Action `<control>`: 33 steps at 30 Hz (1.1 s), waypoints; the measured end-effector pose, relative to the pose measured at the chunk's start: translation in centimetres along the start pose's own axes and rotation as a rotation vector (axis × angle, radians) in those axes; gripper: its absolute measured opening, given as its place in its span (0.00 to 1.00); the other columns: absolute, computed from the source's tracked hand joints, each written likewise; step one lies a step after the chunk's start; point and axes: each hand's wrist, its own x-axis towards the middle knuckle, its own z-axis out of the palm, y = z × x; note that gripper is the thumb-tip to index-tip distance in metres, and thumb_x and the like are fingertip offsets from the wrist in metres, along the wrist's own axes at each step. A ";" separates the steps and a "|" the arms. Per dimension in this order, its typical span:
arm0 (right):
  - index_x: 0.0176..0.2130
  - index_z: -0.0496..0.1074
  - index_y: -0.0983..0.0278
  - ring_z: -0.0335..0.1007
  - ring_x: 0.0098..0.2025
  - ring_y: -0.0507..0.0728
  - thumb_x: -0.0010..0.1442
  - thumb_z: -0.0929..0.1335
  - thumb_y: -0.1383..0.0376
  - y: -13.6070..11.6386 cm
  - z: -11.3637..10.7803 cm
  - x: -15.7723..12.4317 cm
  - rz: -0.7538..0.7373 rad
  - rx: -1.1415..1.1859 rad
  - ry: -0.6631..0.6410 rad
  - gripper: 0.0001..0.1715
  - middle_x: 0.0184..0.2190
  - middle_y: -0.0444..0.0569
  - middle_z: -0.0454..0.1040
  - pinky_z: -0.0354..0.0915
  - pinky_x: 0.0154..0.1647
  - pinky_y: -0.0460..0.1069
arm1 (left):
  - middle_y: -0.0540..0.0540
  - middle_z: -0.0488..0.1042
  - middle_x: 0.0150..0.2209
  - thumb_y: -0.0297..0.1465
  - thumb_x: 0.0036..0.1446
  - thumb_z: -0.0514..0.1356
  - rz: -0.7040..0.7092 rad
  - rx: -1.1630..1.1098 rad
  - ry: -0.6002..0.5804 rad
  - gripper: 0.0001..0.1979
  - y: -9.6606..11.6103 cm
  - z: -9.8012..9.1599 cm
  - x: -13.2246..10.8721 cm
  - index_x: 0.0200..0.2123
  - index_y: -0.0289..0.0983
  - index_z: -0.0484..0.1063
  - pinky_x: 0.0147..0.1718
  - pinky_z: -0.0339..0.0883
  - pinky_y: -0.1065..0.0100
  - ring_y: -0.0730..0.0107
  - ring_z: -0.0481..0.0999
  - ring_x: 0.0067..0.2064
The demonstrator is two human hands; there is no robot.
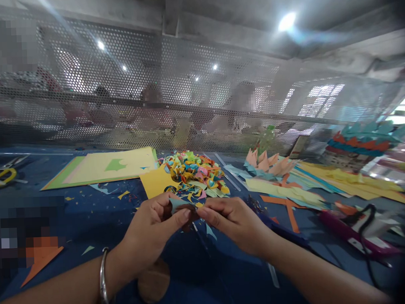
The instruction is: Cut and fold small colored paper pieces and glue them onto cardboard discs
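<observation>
Some grey-blue paper (176, 205), partly hidden, is pinched between fingers (182, 217) of the left hand (148, 231); the right hand (236, 224) pinches a yellow scrap (199, 205), shape unclear.

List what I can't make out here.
In the head view:
Blue paper: partly hidden by left hand.
Yellow scrap by right hand: too small to tell if pinched.
Yellow handle: cut off by left edge.
Orange paper: top masked by pixels.
People: blurred, behind metal mesh.
</observation>
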 end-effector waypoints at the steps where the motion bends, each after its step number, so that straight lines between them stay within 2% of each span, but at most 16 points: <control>1: 0.22 0.56 0.63 0.48 0.23 0.49 0.65 0.59 0.54 0.0 0.0 0.0 -0.003 -0.007 -0.002 0.23 0.21 0.39 0.51 0.49 0.23 0.46 | 0.52 0.69 0.23 0.32 0.52 0.62 0.000 0.001 0.003 0.07 0.0 0.0 0.0 0.27 0.34 0.69 0.27 0.61 0.72 0.75 0.67 0.26; 7: 0.21 0.56 0.63 0.49 0.23 0.48 0.64 0.60 0.54 -0.2 -0.2 0.1 -0.019 -0.027 0.003 0.24 0.20 0.39 0.52 0.48 0.22 0.46 | 0.52 0.71 0.25 0.32 0.52 0.63 -0.018 -0.005 0.027 0.06 -0.1 -0.1 0.0 0.30 0.35 0.71 0.27 0.61 0.72 0.76 0.67 0.27; 14: 0.22 0.57 0.63 0.49 0.23 0.49 0.64 0.59 0.53 -0.2 0.0 0.0 -0.026 -0.042 -0.010 0.24 0.21 0.39 0.53 0.50 0.24 0.46 | 0.53 0.69 0.23 0.30 0.50 0.62 -0.011 -0.017 0.008 0.05 0.1 0.1 0.0 0.26 0.35 0.69 0.26 0.60 0.74 0.76 0.66 0.26; 23: 0.22 0.59 0.63 0.49 0.23 0.49 0.64 0.59 0.52 -0.3 0.0 0.1 -0.015 -0.032 -0.023 0.24 0.21 0.40 0.53 0.51 0.24 0.46 | 0.50 0.73 0.27 0.31 0.50 0.62 -0.036 -0.005 0.017 0.06 -0.2 0.0 -0.1 0.30 0.35 0.72 0.33 0.63 0.71 0.73 0.69 0.30; 33: 0.23 0.61 0.63 0.50 0.23 0.49 0.64 0.59 0.53 -0.5 0.0 0.0 0.006 -0.018 -0.035 0.24 0.21 0.40 0.55 0.52 0.25 0.46 | 0.51 0.71 0.25 0.31 0.48 0.64 -0.074 -0.024 0.010 0.06 -0.4 -0.2 -0.2 0.28 0.35 0.72 0.31 0.61 0.71 0.74 0.68 0.28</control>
